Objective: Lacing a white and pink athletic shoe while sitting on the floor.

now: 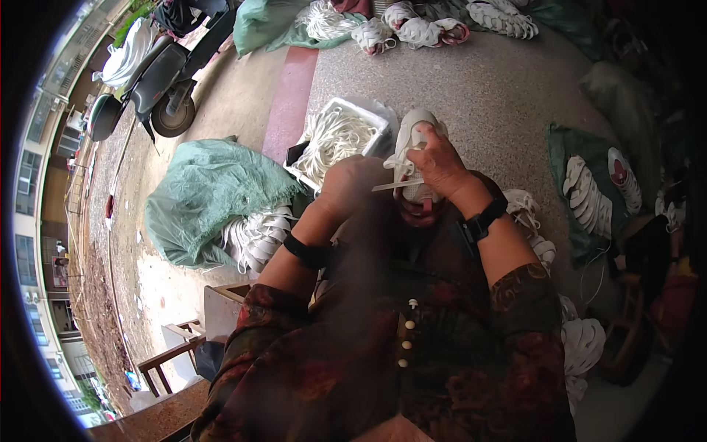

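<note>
A pale sneaker (pixel 418 124) stands toe-away in front of my body, its heel with a reddish pull tab toward me. My right hand (pixel 444 163) lies over the shoe's opening and right side, fingers bent and gripping it. To the left of the shoe my left hand (pixel 355 181) is closed, its fingertips partly hidden. A flat white shoelace (pixel 395 186) runs from the shoe to that hand and appears pinched there. Just beyond my left hand, a white tub (pixel 368 114) holds a heap of loose white laces (pixel 335 140).
A green woven sack (pixel 213 195) with white shoes spilling out lies at left. More shoes (pixel 423 29) and sacks line the far side. Another green sack with shoes (pixel 587 195) is at right. A scooter (pixel 162 81) stands far left, wooden furniture (pixel 221 317) near left.
</note>
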Demonstrator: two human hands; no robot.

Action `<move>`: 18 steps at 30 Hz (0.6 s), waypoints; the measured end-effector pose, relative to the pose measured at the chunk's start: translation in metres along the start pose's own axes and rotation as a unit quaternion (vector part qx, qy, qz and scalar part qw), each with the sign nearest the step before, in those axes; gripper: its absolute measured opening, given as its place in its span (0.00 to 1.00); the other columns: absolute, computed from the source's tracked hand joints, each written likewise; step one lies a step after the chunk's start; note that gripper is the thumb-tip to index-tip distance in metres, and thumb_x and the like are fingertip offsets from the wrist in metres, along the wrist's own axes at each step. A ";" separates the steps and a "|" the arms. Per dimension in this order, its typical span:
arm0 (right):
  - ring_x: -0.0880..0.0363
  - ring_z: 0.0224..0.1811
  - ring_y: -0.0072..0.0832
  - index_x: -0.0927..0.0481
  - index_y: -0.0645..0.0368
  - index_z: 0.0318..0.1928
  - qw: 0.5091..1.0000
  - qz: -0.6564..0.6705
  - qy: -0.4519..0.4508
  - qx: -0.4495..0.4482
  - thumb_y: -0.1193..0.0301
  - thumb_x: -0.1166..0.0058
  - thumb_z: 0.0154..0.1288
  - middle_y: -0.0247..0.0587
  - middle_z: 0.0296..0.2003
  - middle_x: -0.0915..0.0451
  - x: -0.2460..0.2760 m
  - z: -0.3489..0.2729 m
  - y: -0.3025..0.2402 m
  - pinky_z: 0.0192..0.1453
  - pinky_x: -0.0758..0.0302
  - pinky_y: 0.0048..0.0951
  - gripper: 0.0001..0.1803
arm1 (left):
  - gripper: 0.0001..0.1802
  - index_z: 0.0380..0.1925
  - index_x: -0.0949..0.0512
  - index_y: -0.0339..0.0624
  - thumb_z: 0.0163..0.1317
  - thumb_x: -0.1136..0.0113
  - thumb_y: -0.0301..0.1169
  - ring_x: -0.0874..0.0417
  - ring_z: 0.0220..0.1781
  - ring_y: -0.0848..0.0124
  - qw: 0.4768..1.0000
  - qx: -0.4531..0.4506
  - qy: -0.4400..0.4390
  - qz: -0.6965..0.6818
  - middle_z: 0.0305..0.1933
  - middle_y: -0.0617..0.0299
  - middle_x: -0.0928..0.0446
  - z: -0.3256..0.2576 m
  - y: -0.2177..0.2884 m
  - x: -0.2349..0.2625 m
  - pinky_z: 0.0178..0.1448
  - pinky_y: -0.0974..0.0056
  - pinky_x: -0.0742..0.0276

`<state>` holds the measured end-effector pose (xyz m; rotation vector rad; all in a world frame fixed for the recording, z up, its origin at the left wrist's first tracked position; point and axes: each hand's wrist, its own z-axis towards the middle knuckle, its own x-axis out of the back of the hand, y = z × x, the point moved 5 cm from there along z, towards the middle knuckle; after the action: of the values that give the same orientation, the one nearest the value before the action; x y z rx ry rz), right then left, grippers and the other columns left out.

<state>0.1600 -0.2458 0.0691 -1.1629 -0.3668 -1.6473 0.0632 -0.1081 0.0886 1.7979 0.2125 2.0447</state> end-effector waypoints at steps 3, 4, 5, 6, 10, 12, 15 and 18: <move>0.24 0.42 0.50 0.22 0.59 0.31 0.994 -0.002 -0.103 0.038 0.74 0.47 0.51 0.53 0.39 0.25 0.002 -0.003 -0.006 0.44 0.26 0.42 0.06 | 0.05 0.28 0.22 0.40 0.53 0.46 0.26 0.21 0.33 0.55 0.997 0.021 0.046 -0.064 0.26 0.54 0.24 0.002 -0.011 -0.005 0.37 0.57 0.25; 0.23 0.40 0.50 0.24 0.59 0.28 0.989 0.027 -0.142 0.027 0.73 0.48 0.51 0.53 0.35 0.23 0.007 -0.014 -0.008 0.41 0.26 0.44 0.04 | 0.04 0.27 0.22 0.41 0.52 0.46 0.26 0.21 0.32 0.55 0.996 0.019 0.060 -0.059 0.25 0.55 0.24 0.004 -0.014 -0.008 0.36 0.57 0.25; 0.22 0.33 0.50 0.26 0.59 0.25 0.990 0.018 -0.137 0.021 0.71 0.47 0.54 0.51 0.25 0.23 0.014 -0.025 -0.013 0.34 0.28 0.46 0.05 | 0.03 0.26 0.23 0.41 0.52 0.46 0.27 0.21 0.32 0.56 0.997 0.022 0.067 -0.042 0.25 0.56 0.25 0.008 -0.016 -0.011 0.36 0.57 0.25; 0.22 0.33 0.50 0.26 0.59 0.25 0.984 0.006 -0.177 -0.001 0.71 0.47 0.54 0.51 0.25 0.23 0.016 -0.038 -0.016 0.34 0.28 0.46 0.05 | 0.03 0.26 0.23 0.41 0.52 0.46 0.27 0.21 0.32 0.56 0.995 0.017 0.076 -0.057 0.25 0.56 0.25 0.013 -0.015 -0.015 0.36 0.57 0.25; 0.23 0.27 0.50 0.25 0.58 0.26 0.976 0.081 -0.193 -0.063 0.70 0.48 0.58 0.51 0.20 0.25 0.026 -0.075 -0.031 0.30 0.27 0.45 0.06 | 0.05 0.24 0.20 0.47 0.49 0.42 0.33 0.21 0.33 0.59 0.994 -0.091 0.002 0.053 0.27 0.58 0.24 0.045 0.022 -0.049 0.37 0.58 0.24; 0.22 0.28 0.49 0.24 0.58 0.27 0.973 0.077 -0.202 -0.082 0.70 0.48 0.58 0.50 0.20 0.24 0.026 -0.082 -0.033 0.31 0.26 0.44 0.06 | 0.06 0.23 0.20 0.46 0.47 0.41 0.35 0.20 0.34 0.60 0.995 0.011 -0.093 0.042 0.27 0.58 0.23 0.048 0.032 -0.069 0.38 0.58 0.24; 0.25 0.26 0.52 0.28 0.60 0.24 0.976 0.172 -0.099 -0.093 0.71 0.46 0.58 0.52 0.19 0.27 0.035 -0.082 -0.031 0.27 0.30 0.45 0.08 | 0.08 0.23 0.21 0.44 0.47 0.41 0.36 0.19 0.34 0.59 0.989 -0.007 -0.094 0.111 0.27 0.56 0.23 0.050 0.046 -0.076 0.38 0.56 0.23; 0.26 0.26 0.52 0.28 0.61 0.25 0.978 0.177 -0.065 -0.085 0.73 0.46 0.58 0.53 0.20 0.27 0.041 -0.080 -0.026 0.26 0.31 0.44 0.07 | 0.08 0.21 0.21 0.42 0.49 0.43 0.34 0.19 0.33 0.58 0.994 -0.008 -0.058 0.093 0.27 0.55 0.23 0.049 0.045 -0.077 0.36 0.57 0.23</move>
<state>0.0976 -0.3151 0.0715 -1.3809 -0.0909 -1.3128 0.1091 -0.1872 0.0426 1.9847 -0.0068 2.0495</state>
